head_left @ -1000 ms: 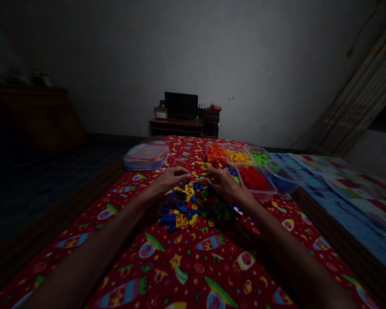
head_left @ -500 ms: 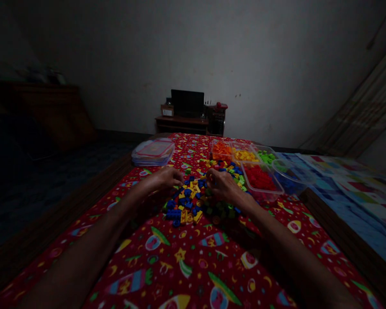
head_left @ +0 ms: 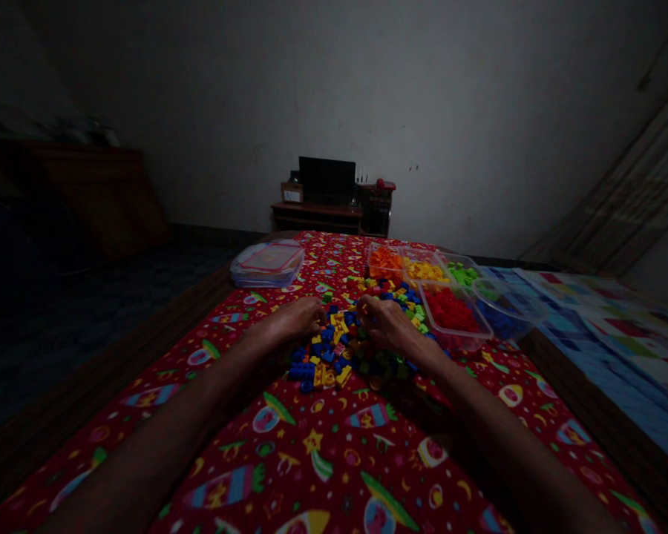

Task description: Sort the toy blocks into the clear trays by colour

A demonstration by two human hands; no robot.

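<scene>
A loose pile of mixed plastic building bricks (head_left: pixel 327 354), blue, yellow, green and red, lies on a red patterned cloth (head_left: pixel 312 475). My left hand (head_left: pixel 301 317) is over the pile's left edge, its fingers curled together. Above the right part of the pile, my right hand (head_left: pixel 387 320) has its fingertips bent in, pointing towards the left hand. Whatever either hand may hold is hidden or too small to name. Some bricks under the right hand lie in shadow.
Right of the pile stand clear plastic boxes of sorted bricks: orange bricks (head_left: pixel 386 261), yellow bricks (head_left: pixel 424 271), green bricks (head_left: pixel 463 274), red bricks (head_left: pixel 450 310) and blue bricks (head_left: pixel 501 317). Stacked lids (head_left: pixel 267 265) lie back left. A monitor (head_left: pixel 327 179) stands beyond.
My left hand has shifted slightly right, closer to the right hand and over the pile's edge. My right hand has stayed nearly in place.
</scene>
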